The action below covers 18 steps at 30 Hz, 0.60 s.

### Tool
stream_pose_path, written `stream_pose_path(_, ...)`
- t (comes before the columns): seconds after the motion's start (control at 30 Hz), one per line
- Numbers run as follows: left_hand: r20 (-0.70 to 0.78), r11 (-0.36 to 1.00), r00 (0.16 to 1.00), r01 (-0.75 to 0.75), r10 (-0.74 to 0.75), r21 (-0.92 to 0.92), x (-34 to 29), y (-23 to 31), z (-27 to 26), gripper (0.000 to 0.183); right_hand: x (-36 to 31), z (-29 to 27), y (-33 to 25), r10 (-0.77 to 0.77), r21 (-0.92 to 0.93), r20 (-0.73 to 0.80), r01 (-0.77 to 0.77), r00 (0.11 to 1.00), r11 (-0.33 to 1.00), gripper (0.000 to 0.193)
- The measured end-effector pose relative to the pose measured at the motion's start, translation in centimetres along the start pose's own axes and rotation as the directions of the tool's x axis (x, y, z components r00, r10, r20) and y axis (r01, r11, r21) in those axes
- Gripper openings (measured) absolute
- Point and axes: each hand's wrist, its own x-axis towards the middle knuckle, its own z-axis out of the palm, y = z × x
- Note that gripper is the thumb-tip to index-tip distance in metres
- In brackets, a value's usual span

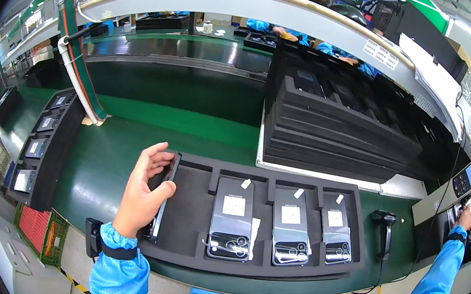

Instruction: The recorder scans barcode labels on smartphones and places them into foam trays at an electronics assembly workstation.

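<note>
Phone [161,215] stands on edge, gripped in the fingers of the left hand [141,195], perhaps to spare its faces, tray [186,182] beneath them, while whether the right hand [463,219] grips anything is unclear.

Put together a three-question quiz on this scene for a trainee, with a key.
1. Multiple choice: how many phones lie in the foam tray in front of the person?
A) two
B) three
C) four
2. True or false: the left hand is empty.
3. Fill in the blank: each phone lying in that tray has its back up, with a white square ____ on it.

Key:
1. B.
2. False; it grips a dark phone, seen nearly edge-on, at the tray's left end.
3. label.
</note>
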Motion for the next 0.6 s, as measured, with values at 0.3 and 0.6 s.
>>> stream_pose_path(0.3,0.008,0.998,1.000,0.011,-0.012,0.061,0.2,0.6,0.4,0.071,-37.3,11.8,-7.3,0.336,0.254,0.262,-0.400,0.905,0.881,0.029)
stream_pose_path(0.6,0.017,0.999,0.999,-0.043,0.042,0.026,-0.2,0.0,-0.1,0.070,-60.0,25.6,-31.5,0.113,-0.103,0.990,-0.120,0.081,0.987,0.026)
